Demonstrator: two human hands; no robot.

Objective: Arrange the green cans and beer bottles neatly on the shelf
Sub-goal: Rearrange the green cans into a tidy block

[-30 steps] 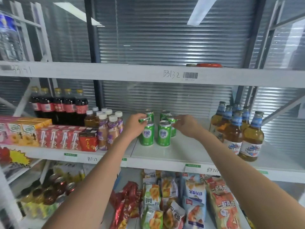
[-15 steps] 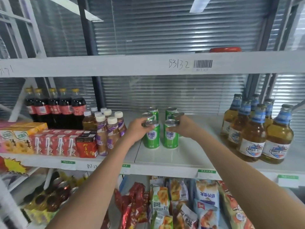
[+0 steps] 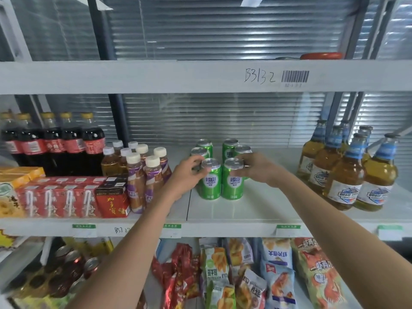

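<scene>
The green cans (image 3: 219,168) stand on the middle shelf (image 3: 256,210) in two tidy columns of three, labels of the front pair facing out, so that part looks nearly done; the beer bottles (image 3: 350,170) at the right end form a loose, uneven cluster and appear untouched, so they remain to be lined up; the left hand (image 3: 185,175) curls its fingers against the front-left can and the one behind it, the right hand (image 3: 256,168) presses the front-right can and its neighbour, though whether either truly clamps a can I cannot tell; compared with a second ago, the cans are squared into closer rows, and the camera has dropped and shifted right.
</scene>
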